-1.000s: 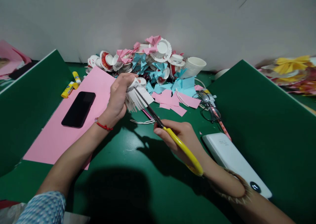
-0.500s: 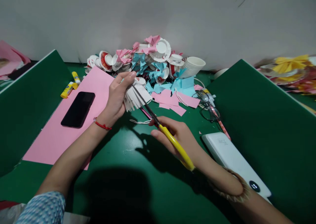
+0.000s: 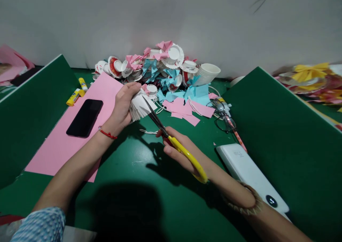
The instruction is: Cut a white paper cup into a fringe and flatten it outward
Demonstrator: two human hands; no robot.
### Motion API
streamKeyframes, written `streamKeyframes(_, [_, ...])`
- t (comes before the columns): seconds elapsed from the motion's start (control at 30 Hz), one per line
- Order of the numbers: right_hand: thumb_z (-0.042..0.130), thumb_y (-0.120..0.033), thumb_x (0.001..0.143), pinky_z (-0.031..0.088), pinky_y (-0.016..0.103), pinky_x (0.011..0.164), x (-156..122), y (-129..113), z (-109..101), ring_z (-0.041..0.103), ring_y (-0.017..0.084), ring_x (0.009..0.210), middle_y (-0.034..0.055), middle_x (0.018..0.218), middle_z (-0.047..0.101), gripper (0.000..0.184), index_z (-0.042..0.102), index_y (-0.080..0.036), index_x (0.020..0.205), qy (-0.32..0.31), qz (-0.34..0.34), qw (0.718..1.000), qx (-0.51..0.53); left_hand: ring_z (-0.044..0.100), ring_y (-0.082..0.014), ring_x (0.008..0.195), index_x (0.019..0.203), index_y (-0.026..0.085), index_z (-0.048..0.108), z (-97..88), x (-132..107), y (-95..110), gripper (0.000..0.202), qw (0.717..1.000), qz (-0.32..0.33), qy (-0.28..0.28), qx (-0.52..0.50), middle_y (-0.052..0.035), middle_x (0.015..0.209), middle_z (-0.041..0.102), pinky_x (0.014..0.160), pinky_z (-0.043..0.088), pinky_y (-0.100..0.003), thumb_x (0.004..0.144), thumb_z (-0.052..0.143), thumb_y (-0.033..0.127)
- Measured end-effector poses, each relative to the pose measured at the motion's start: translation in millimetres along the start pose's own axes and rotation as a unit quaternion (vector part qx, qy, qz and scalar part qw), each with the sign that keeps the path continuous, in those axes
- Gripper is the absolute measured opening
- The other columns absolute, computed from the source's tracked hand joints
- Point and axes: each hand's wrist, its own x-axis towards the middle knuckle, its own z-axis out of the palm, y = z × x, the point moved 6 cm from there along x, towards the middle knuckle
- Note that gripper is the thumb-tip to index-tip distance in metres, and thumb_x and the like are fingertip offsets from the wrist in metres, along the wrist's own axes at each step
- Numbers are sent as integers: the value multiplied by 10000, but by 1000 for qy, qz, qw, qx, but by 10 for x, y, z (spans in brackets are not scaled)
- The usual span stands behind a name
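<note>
My left hand (image 3: 123,105) grips a white paper cup (image 3: 141,106) whose wall is cut into strips, held on its side above the green table (image 3: 139,171). My right hand (image 3: 184,153) is closed on yellow-handled scissors (image 3: 173,142). The dark blades point up and left, and their tips lie against the cut strips of the cup. A thin white paper ring (image 3: 148,131) lies on the table just below the cup.
A pink sheet (image 3: 66,142) carries a black phone (image 3: 84,117); two glue sticks (image 3: 76,92) lie beyond it. A heap of cut cups and pink and blue paper bows (image 3: 160,69) stands by the wall. Glasses (image 3: 223,115), a white power bank (image 3: 251,176) and green dividers (image 3: 288,135) lie right.
My right hand and the scissors have drawn slightly down and left, with the blade tips still in the cup's strips. My left hand has turned the cup a little and lowered it.
</note>
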Motion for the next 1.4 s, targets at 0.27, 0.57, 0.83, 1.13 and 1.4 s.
streamKeyframes(0.27, [393, -694, 845, 299, 239, 495, -7, 114, 69, 334, 112, 529, -47, 590, 399, 558, 506, -161, 964, -5, -3, 998, 63, 587, -80, 594, 754, 156, 601, -55, -149, -98, 201, 999, -13, 14, 36, 35, 669, 617, 608, 488, -201, 642, 726, 266])
streamKeyframes(0.57, [399, -672, 856, 300, 236, 494, -16, 143, 69, 350, 104, 528, -38, 612, 424, 537, 525, -159, 950, 0, -8, 998, 67, 604, -96, 562, 718, 165, 593, -5, -143, 14, 200, 998, 15, -18, 52, 28, 645, 638, 536, 478, -207, 591, 733, 230])
streamKeyframes(0.83, [415, -673, 852, 296, 220, 465, -13, 158, 84, 336, 95, 519, -37, 628, 417, 538, 526, -158, 958, -9, -6, 996, 91, 609, -97, 555, 729, 163, 580, -2, -156, 27, 200, 998, 14, -11, 59, 25, 646, 631, 533, 473, -208, 606, 721, 233])
streamKeyframes(1.13, [404, -694, 846, 297, 216, 460, -18, 175, 89, 341, 99, 536, -29, 642, 414, 546, 508, -164, 925, -13, -6, 996, 92, 613, -97, 544, 720, 161, 590, 6, -160, 10, 193, 998, 21, -18, 54, 34, 629, 634, 518, 473, -204, 595, 722, 226])
streamKeyframes(1.4, [399, -704, 840, 280, 218, 444, -21, 184, 112, 325, 90, 520, -36, 654, 392, 528, 476, -183, 874, -5, 4, 996, 90, 635, -118, 620, 738, 169, 588, -14, -158, 5, 192, 997, 34, -16, 62, 14, 675, 651, 572, 477, -218, 612, 716, 238])
